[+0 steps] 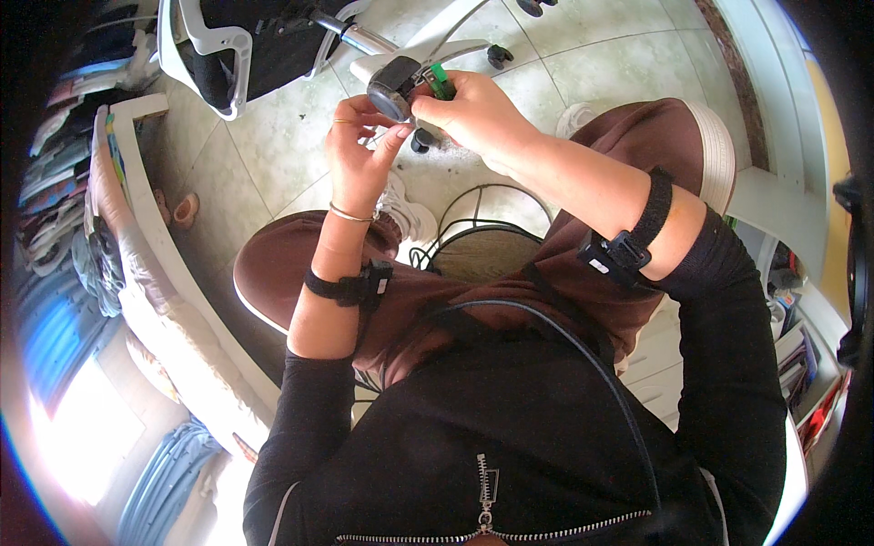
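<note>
A grey and black caster wheel point(391, 88) on a tipped-over office chair's white base is between my hands. My right hand point(473, 114) is closed around a small green tool point(442, 82) with a metal part, held against the caster's right side. I cannot make out the tool's exact kind. My left hand point(360, 155) is at the lower left edge of the wheel, its thumb and forefinger nearly together just below it. Whatever those fingertips pinch is too small to see. Other casters point(499, 56) show on the base.
The white and black chair point(241, 59) lies on the tiled floor point(592, 68). A bed edge point(196, 300) runs along the left, and a slipper point(186, 210) is beside it. Black cables point(496, 189) loop around a round object between my legs. Shelves point(792, 218) stand right.
</note>
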Demonstrator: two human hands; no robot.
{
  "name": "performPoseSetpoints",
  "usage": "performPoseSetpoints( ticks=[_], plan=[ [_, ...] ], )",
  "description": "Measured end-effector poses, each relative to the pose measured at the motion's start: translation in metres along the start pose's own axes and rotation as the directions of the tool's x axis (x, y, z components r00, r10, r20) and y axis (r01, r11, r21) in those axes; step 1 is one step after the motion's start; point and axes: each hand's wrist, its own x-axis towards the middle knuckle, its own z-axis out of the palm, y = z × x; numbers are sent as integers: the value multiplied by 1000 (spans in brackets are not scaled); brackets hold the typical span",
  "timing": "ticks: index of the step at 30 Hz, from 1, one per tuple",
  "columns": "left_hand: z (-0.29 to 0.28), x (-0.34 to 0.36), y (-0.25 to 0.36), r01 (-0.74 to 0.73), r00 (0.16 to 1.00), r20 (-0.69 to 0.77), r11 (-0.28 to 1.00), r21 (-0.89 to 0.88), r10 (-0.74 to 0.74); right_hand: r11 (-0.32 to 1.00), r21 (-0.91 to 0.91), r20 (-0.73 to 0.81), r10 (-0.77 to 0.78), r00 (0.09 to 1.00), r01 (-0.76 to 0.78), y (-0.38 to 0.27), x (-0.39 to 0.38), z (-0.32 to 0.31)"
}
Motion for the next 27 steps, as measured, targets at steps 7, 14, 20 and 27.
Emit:
performPoseSetpoints(
  ticks=[7, 14, 20, 27],
  plan=[
    [-3, 3, 15, -225, 965, -46, 910, 347, 256, 982, -190, 66, 29, 997, -16, 2, 2, -9],
    [1, -3, 6, -98, 983, -149, 993, 70, 107, 983, -181, 63, 8, 998, 3, 9, 2, -9],
    [0, -5, 1, -70, 986, -146, 996, 56, 77, 986, -165, 68, -27, 997, 38, 9, 5, -5],
    [2, -4, 1, -197, 959, -176, 971, 138, 220, 992, -79, 13, -97, 995, 98, 13, 5, 2]
  ],
)
